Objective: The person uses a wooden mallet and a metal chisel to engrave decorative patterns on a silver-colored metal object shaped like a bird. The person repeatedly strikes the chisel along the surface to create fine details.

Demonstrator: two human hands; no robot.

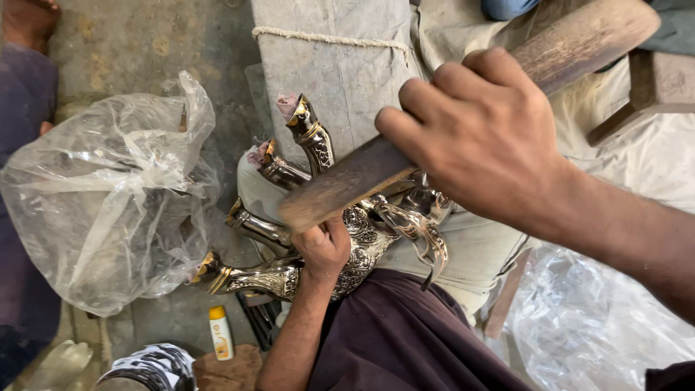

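Observation:
My right hand (481, 130) grips a long flat wooden stick (579, 43) around its middle; the worn near end (329, 192) hovers just over an ornate metal animal figure (365, 242). The figure is silver with engraved patterns and gold bands. It lies on its side on my lap, its legs (313, 137) pointing up and to the left. My left hand (324, 250) clasps the figure's body from below, steadying it against my knee. Part of the figure is hidden behind the stick and my left hand.
A crumpled clear plastic bag (108, 195) lies on the floor to the left. A cloth-covered block with a rope (340, 58) stands ahead. A small white bottle with a yellow cap (221, 333) lies below. Another plastic sheet (594, 318) is at right, and someone's foot (29, 18) at top left.

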